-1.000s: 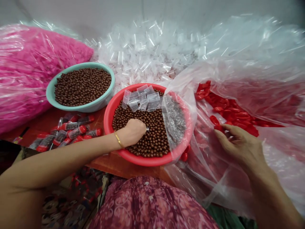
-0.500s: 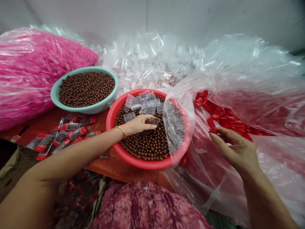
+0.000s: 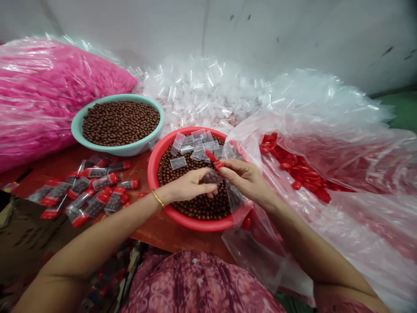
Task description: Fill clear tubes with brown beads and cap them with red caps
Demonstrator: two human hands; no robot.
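Now that right hand (image 3: 243,177) has swung in, its pinched red cap (image 3: 213,157) is paired up beside the clear tube (image 3: 211,177) left hand (image 3: 189,184) grips.

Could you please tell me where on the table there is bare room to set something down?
The table shows a bare strip between the red bowl and the shirt, and a narrower patch between red and teal bowl. Crowded: filled containers left, clear containers behind, bagged red caps right.
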